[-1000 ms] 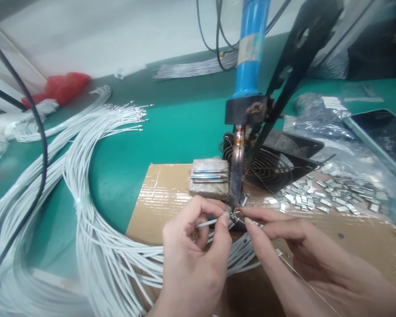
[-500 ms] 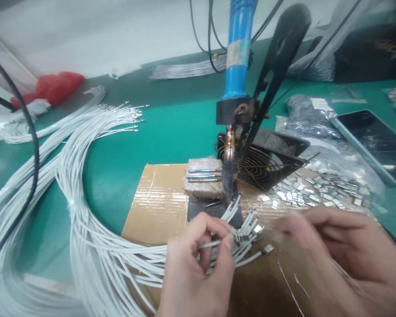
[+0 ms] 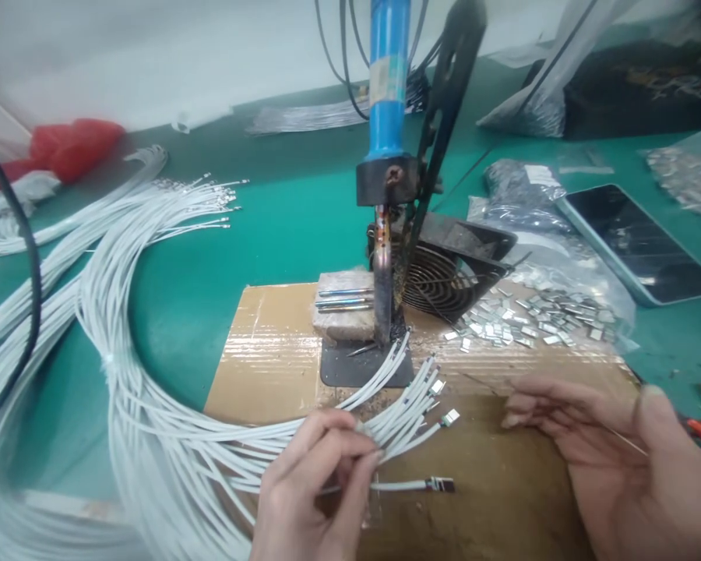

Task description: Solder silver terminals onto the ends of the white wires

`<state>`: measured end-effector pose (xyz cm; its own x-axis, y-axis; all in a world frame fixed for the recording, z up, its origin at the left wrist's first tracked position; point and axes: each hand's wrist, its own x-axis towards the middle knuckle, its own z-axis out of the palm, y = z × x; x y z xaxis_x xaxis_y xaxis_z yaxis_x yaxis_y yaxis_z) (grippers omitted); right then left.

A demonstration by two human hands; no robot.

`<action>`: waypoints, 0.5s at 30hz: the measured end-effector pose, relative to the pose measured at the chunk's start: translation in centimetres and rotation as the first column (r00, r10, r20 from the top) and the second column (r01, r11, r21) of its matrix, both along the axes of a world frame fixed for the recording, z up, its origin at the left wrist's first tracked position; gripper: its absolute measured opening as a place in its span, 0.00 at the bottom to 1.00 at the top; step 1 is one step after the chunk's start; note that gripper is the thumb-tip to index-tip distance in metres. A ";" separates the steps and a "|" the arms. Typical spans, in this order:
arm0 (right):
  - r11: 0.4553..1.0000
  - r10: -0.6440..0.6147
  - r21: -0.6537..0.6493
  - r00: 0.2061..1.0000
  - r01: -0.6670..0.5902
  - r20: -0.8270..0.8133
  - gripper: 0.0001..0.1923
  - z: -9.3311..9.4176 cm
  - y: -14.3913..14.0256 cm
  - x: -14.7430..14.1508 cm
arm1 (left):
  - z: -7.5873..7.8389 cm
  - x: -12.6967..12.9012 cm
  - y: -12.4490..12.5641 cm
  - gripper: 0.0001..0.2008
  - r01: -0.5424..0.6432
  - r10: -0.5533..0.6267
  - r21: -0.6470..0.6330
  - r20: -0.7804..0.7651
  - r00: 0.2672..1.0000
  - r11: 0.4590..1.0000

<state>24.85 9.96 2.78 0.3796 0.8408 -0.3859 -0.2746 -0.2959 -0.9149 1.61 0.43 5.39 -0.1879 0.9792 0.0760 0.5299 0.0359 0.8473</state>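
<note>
Right hand (image 3: pixel 613 467) has withdrawn from the white cables (image 3: pixel 403 421), thumb and fingers apart, thin wire (image 3: pixel 629 443) across it; left hand (image 3: pixel 304 477): fingers nearly meeting, grip indeterminable.

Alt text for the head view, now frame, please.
A person's left hand curls at white cables spread across a cardboard sheet, grip unclear; the right hand is open. Beyond them, a blue-handled soldering iron points down, with small metal pieces and a phone to its right.
</note>
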 end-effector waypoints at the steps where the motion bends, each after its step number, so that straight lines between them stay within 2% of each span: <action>1: 1.000 0.011 -0.007 1.000 -0.011 0.009 0.34 0.1 0.0 -0.2 | -0.3 0.1 0.0 0.11 -0.005 0.007 0.033 -0.076 0.997 0.999; 4: 0.999 0.042 -0.021 0.999 -0.042 0.032 0.32 0.0 -0.1 -0.2 | -1.0 0.3 0.1 0.13 0.021 0.007 0.114 -0.238 0.971 0.993; 7: 0.997 0.077 -0.025 0.996 -0.076 0.051 0.30 -0.3 -0.6 0.1 | -1.1 0.2 0.5 0.11 0.039 -0.011 0.082 -0.318 0.948 0.996; 11: 0.991 0.130 -0.012 0.989 -0.130 0.073 0.29 -0.5 -0.9 0.2 | -0.4 -0.4 1.1 0.10 0.076 -0.069 0.019 -0.260 0.963 0.997; 15: 0.985 0.167 0.020 0.978 -0.170 0.125 0.29 -0.5 -1.1 0.2 | 0.8 -0.8 1.4 0.09 0.029 -0.022 0.037 -0.166 0.986 0.999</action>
<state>25.05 8.90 2.25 0.2742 0.9073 -0.3188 -0.1087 -0.3002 -0.9477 0.85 1.85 6.18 -0.1443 0.9792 0.1424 0.6632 -0.0111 0.7483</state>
